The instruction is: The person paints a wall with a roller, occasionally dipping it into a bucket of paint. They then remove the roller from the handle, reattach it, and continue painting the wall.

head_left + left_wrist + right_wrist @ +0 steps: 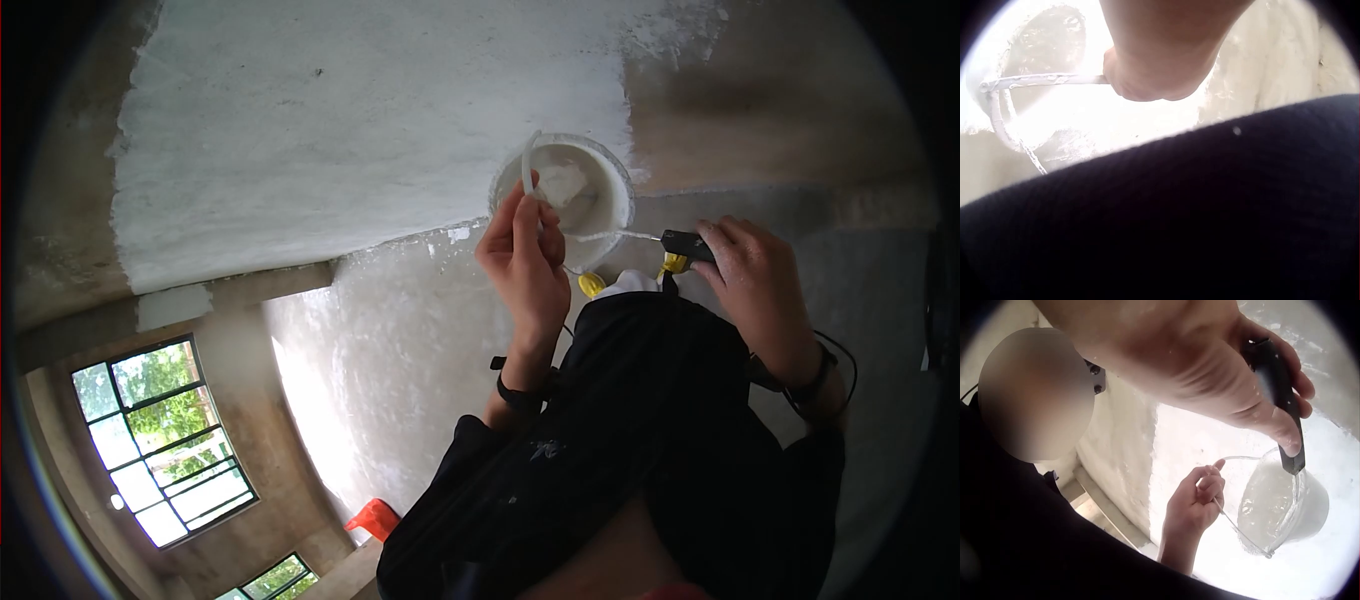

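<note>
In the head view, my left hand (525, 265) grips the white-coated handle (529, 160) of a white bucket (626, 190). Wet white material (1260, 512) lies inside it, seen in the right wrist view, where the bucket looks tilted. My right hand (757, 285) holds a black-handled tool (686, 245), thumb along the grip. The tool's thin pale end overlaps the bucket's rim; I cannot tell its full shape, as it shows nearly edge-on. In the left wrist view, the coated handle (1054, 80) runs out from the left hand (1154, 81), whose fingers are hidden.
Behind the bucket rises a wall with a white coated area (380, 110) beside bare brown surface (800, 130). Grey floor (400, 320) spreads below. At lower left are a barred window (165, 440) and a red object (375, 520). Yellow items (592, 285) show near the person's dark clothing (620, 400).
</note>
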### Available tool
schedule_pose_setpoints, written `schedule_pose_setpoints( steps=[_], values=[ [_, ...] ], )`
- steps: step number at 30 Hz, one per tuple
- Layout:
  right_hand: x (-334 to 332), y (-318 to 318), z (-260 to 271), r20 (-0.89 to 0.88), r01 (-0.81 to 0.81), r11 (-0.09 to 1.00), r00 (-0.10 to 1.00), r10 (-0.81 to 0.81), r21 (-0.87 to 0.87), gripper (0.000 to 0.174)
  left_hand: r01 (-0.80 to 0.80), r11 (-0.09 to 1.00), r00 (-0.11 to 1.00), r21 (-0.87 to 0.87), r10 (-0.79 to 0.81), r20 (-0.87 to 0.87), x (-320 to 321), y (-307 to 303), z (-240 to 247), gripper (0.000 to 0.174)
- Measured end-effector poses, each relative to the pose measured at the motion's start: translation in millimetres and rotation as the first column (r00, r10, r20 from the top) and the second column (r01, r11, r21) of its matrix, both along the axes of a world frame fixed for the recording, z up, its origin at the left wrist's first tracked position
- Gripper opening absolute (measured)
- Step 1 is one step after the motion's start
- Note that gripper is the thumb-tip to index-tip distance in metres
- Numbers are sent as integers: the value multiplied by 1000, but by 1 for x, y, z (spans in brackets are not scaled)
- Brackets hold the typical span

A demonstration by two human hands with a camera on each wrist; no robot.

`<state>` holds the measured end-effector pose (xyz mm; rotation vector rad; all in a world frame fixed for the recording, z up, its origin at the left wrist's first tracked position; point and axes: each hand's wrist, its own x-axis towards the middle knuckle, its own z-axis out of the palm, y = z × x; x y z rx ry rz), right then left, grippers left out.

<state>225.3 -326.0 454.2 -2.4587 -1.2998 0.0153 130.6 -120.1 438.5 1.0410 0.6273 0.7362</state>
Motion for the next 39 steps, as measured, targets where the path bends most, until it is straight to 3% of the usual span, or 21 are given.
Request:
schedule_pose_setpoints(
  steps=[1,5,17,22,26,29,31,35,37,39],
  values=[
    [2,-2,1,-102,19,998,995,-13,62,29,0,1000,1000,-7,0,-4,-1,0,0,28],
    [6,-4,-3,-149,9,1000,989,-11,-12,29,27,1000,999,12,-27,20,-3,2,-2,28],
    [-9,4,2,109,-46,990,994,31,133,34,54,998,998,12,-54,18,7,1,-14,28],
    [-20,5,-8,224,16,994,975,7,-104,42,56,998,998,18,-56,4,8,-3,-9,27],
    [-25,2,-6,212,40,988,977,-7,-150,42,54,999,997,2,-54,53,7,-1,-13,25],
    [-33,-3,0,228,-33,993,972,57,-111,42,22,999,1000,42,-23,10,7,-3,-10,23],
    [-41,0,-2,85,-24,970,995,46,-240,41,17,999,1000,28,-17,-6,6,-3,-10,22],
    [-43,-1,2,114,12,973,993,15,-231,40,0,997,1000,73,-1,9,8,-8,-5,22],
    [-37,0,4,-53,-8,990,999,0,-139,40,-10,997,1000,75,8,28,8,-6,-3,22],
    [-32,1,2,-75,-16,991,997,6,-131,40,-8,997,1000,76,6,24,8,-6,-3,22]
  ],
)
